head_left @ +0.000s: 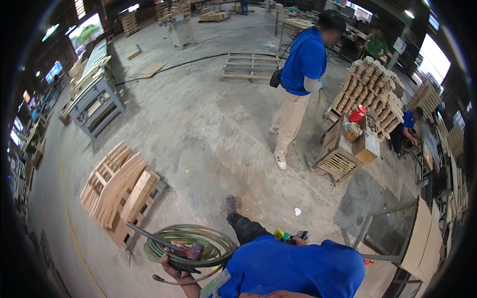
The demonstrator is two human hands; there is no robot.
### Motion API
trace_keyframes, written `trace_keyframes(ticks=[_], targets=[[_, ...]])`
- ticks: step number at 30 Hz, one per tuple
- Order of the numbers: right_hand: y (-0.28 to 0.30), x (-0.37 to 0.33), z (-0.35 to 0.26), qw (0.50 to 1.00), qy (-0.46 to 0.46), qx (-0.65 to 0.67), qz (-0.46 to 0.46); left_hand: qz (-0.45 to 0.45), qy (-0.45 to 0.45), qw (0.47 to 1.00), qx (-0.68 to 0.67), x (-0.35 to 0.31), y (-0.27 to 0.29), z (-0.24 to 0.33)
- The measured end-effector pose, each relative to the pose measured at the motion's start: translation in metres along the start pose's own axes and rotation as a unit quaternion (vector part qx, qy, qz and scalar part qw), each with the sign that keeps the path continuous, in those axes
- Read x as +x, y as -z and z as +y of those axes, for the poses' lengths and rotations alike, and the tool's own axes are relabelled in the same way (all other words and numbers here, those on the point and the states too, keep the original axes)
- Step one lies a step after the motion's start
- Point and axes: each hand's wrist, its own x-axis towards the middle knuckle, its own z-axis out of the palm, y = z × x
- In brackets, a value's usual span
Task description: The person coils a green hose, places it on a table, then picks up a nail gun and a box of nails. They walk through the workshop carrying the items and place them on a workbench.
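Note:
My left hand (173, 268) is closed around a coiled, translucent green air hose (218, 238). The same hand also grips a hammer-like tool with a long dark handle (149, 235) and a dull red head (196, 251). A hose end with a metal fitting (158, 278) hangs beside that wrist. My right hand (299, 241), partly hidden by my blue sleeve, closes on a green and yellow tool (282, 235) with dark metal parts; its exact kind cannot be made out.
Curved wooden pieces (117, 191) are stacked on a pallet at left. Ahead on the right, a person in blue (303, 64) stands by a wooden crate (338, 159) and stacked wooden parts (365, 92). A metal-framed stand (387, 233) is near right. A hose (189, 63) crosses the floor.

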Motion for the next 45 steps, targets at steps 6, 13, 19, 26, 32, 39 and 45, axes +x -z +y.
trace_keyframes(ticks=[6,13,19,26,32,39,45], targets=[[-0.029,0.081,-0.145,0.992,-0.103,0.053,0.042,0.004,0.075,0.997,0.019,0.19,-0.053,-0.001],[-0.022,0.242,-0.283,0.74,-0.255,0.612,0.114,0.014,0.086,0.996,0.032,0.376,-0.144,0.001],[-0.018,0.407,-0.416,0.741,-0.207,0.626,0.13,-0.033,0.159,0.985,0.065,0.53,-0.191,-0.024],[-0.037,0.553,-0.531,0.741,-0.191,0.622,0.162,-0.06,0.152,0.986,0.036,0.741,-0.232,-0.02],[-0.072,0.605,-0.638,0.678,-0.226,0.67,0.202,-0.076,0.161,0.983,0.043,0.909,-0.31,-0.002],[-0.119,0.693,-0.706,0.917,-0.042,0.359,0.169,-0.056,0.202,0.969,0.128,1.095,-0.374,-0.023],[-0.106,0.818,-0.796,0.981,-0.103,0.055,0.154,-0.073,0.186,0.967,0.159,1.259,-0.431,-0.066]])
